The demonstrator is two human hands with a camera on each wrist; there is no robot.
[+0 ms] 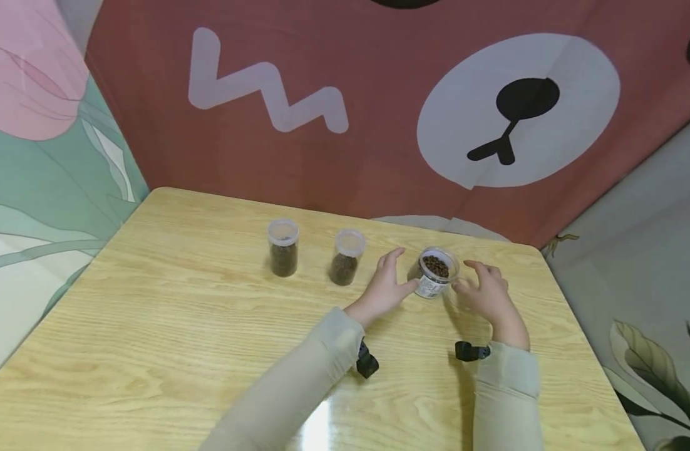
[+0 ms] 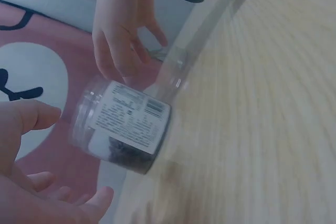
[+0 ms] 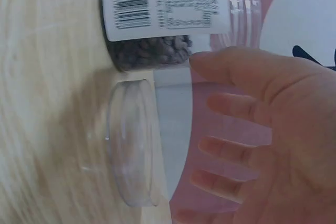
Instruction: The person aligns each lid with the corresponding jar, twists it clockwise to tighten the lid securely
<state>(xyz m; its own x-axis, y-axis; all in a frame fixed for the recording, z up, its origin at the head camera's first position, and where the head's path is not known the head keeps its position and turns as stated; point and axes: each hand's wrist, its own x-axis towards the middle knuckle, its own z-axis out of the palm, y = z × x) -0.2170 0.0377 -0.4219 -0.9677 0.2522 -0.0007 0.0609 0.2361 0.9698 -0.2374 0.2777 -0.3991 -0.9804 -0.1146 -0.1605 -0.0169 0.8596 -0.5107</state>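
Uncapped jar (image 1: pixel 432 288): on the far right part of the table (image 1: pixel 181 326), in the gap between the left hand (image 1: pixel 382 289) and the right hand (image 1: pixel 486 297), which flank it at its near left and near right
Jar's axis: vertical; it stands upright on its base, with its mouth facing up and dark granules (image 1: pixel 436 266) inside
Nearer hand: the right, it seems; its thumb tip overlaps the jar wall in the right wrist view, though contact cannot be told, while the left wrist view shows a gap between the left fingers and the jar
Left hand's grasp: fingers spread and thumb well away from them, with nothing held
Right hand's grasp: thumb stretched toward the jar, fingers extended and parted, with nothing held
Printed label (image 2: pixel 128 116): on the near side of the jar wall, between the two thumbs
Clear lid (image 3: pixel 131 145): on the table just right of the jar, by the right hand
Middle capped jar (image 1: pixel 346 258): left of the left hand, apart from its fingers
Leftmost capped jar (image 1: pixel 283 249): farther left, well apart from both hands
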